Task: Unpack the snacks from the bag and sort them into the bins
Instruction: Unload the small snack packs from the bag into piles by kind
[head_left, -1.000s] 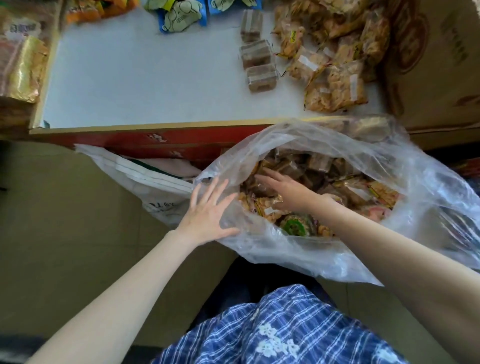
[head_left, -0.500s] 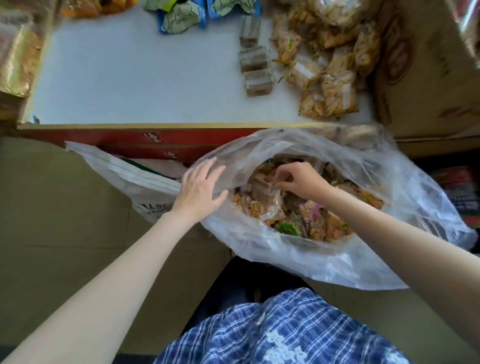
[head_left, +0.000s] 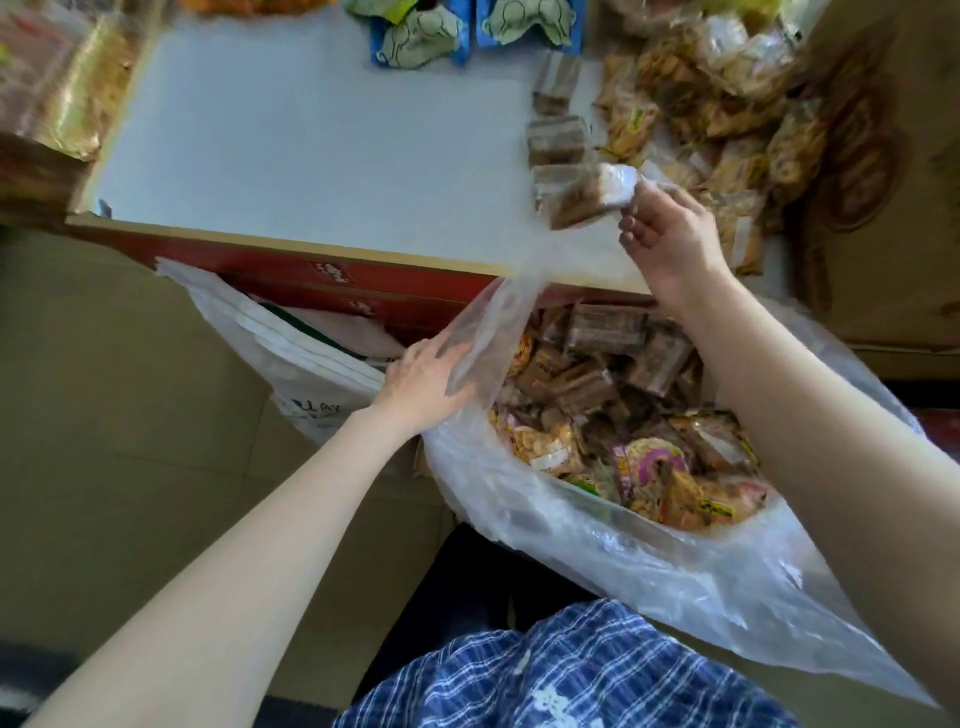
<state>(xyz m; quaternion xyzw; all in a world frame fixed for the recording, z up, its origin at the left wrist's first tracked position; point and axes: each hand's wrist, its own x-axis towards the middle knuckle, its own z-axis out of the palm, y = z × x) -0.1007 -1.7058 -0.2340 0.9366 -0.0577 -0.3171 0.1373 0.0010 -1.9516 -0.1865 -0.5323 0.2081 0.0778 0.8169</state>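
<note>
Snack packet (head_left: 589, 195) blurred in right hand (head_left: 670, 236); label unreadable

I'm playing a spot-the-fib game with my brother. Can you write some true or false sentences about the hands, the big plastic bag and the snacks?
1. The right hand holds a brown snack block in clear wrap. True.
2. That block is down inside the big clear plastic bag. False: it is up over the white tabletop.
3. The left hand grips the bag's edge. True.
4. The bag is empty. False: many wrapped snacks lie in it.
5. Similar brown wrapped blocks lie in a row on the tabletop. True.
</note>
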